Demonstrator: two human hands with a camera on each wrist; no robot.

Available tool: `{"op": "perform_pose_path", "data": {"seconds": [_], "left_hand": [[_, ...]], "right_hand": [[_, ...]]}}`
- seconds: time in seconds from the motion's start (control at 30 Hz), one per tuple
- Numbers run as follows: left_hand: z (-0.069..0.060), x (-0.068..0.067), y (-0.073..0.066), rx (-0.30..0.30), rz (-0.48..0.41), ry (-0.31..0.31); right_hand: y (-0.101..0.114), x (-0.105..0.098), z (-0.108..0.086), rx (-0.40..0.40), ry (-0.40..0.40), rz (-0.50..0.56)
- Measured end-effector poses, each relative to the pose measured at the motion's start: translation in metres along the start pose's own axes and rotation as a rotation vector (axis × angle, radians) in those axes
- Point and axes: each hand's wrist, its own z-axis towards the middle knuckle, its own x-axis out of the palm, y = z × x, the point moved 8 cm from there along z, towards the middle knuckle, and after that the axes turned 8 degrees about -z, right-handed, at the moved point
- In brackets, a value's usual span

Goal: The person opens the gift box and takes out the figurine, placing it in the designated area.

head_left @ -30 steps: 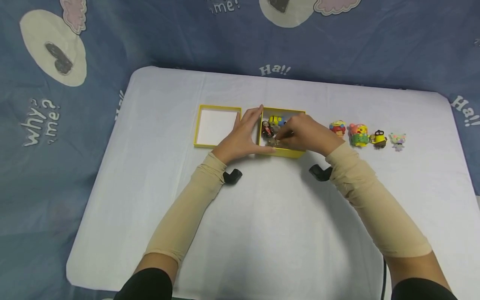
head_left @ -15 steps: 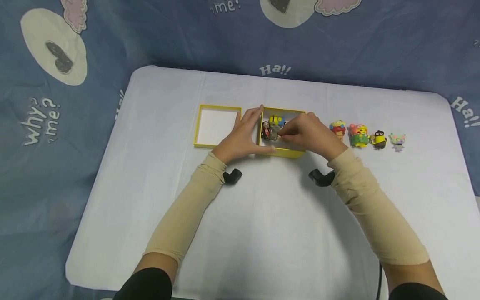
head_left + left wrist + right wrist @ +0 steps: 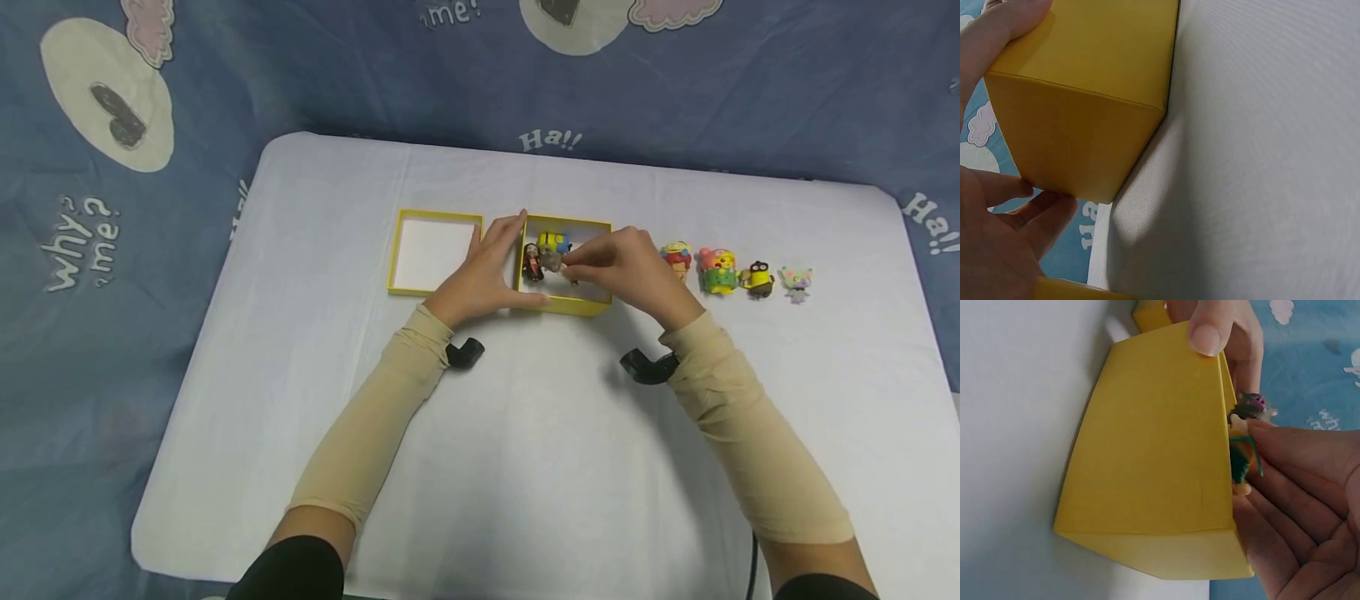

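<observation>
In the head view my left hand (image 3: 480, 275) holds the left side of an open yellow box (image 3: 573, 307). Its thumb lies against the near wall and its fingers reach along the left wall, as the left wrist view also shows. My right hand (image 3: 626, 271) is over the box, pinching a small figurine (image 3: 1241, 459) with a grey-brown head and orange and green clothes. The right wrist view shows this figurine at the box's rim, partly hidden by the wall and fingers. Inside the box lie a yellow-and-blue figurine (image 3: 553, 242) and a dark-haired figurine (image 3: 532, 262).
Left of the box lies a shallow white tray-like lid with a yellow rim (image 3: 392, 254). On the right a row holds a red figurine (image 3: 677, 258), a pink-eared green one (image 3: 718, 272), a yellow-and-brown one (image 3: 758, 279) and a pale one (image 3: 797, 283). A white cloth (image 3: 525, 467) covers the table.
My right hand has shifted rightward and slightly back toward me, and the grey-headed figurine has moved up from the box's near-left part to its middle. My left hand has stayed on the box.
</observation>
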Motion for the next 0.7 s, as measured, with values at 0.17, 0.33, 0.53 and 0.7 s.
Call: {"op": "perform_pose_path", "data": {"seconds": [0.17, 0.33, 0.53, 0.7], "left_hand": [[0.000, 0.000, 0.001, -0.005, 0.008, 0.001], [-0.001, 0.000, 0.001, -0.004, 0.008, -0.004], [-0.001, -0.001, 0.000, 0.001, 0.020, -0.007], [-0.001, -0.001, 0.000, 0.014, 0.021, -0.016]], "right_hand": [[-0.009, -0.002, -0.006, 0.054, -0.036, 0.117], [-0.018, -0.002, -0.012, 0.106, -0.037, 0.278], [-0.027, -0.003, -0.018, 0.168, -0.061, 0.432], [-0.034, -0.005, -0.021, 0.185, -0.108, 0.541]]}}
